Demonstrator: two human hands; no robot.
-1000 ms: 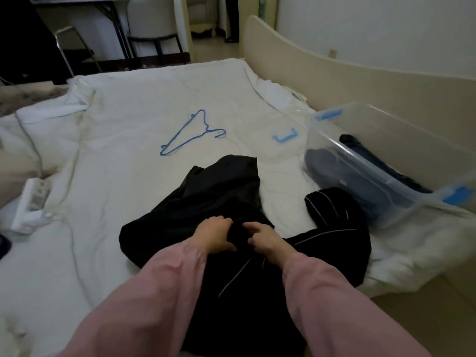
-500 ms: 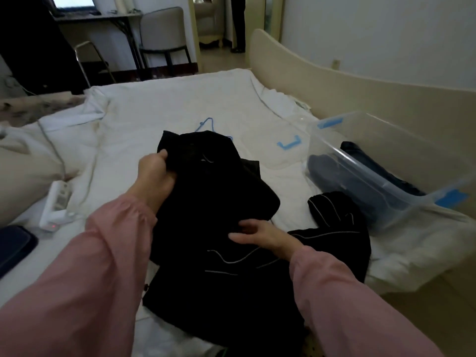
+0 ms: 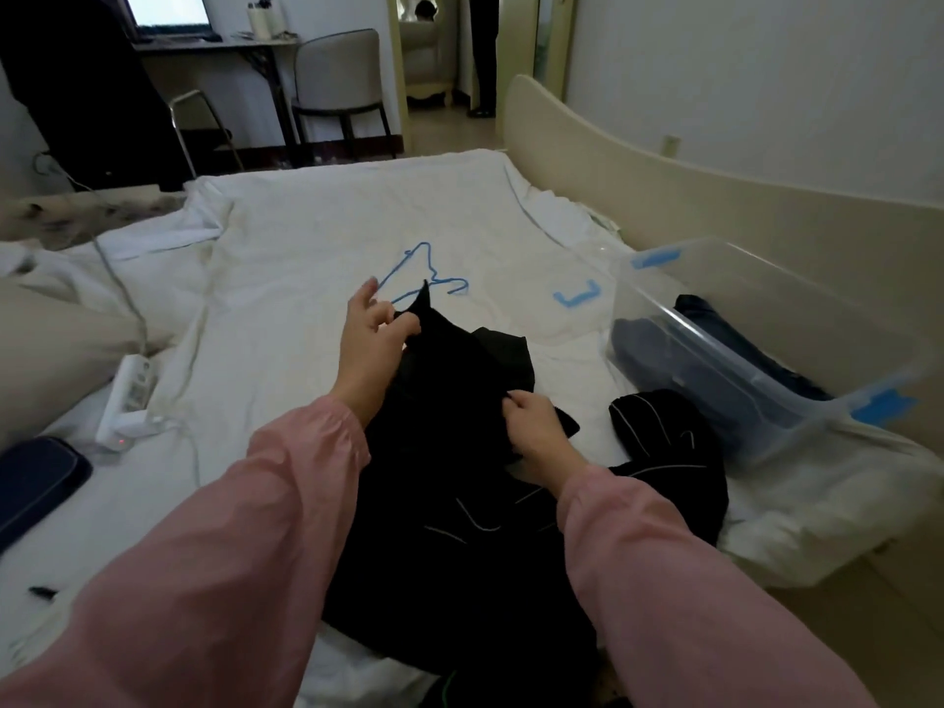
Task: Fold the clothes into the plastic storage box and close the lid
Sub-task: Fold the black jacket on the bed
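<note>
lying on the bed [image 3: 286,258] beside the open box [image 3: 797,309], the garment [image 3: 459,380] is pinched at a raised corner by the left hand [image 3: 373,344] and gripped at its edge by the right hand [image 3: 534,431], and is best drawn taut before folding.

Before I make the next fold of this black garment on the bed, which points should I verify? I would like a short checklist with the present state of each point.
1. Left hand pinches a raised corner of the black garment: ok.
2. Right hand grips a nearer edge of it: ok.
3. Garment lies flat and smooth for folding: not ok, it is bunched in a heap.
4. Storage box is open to receive it: ok, no lid on it, dark clothes already inside.
5. Hanger is free of the garment: cannot tell, the raised corner overlaps it in this view.
</note>
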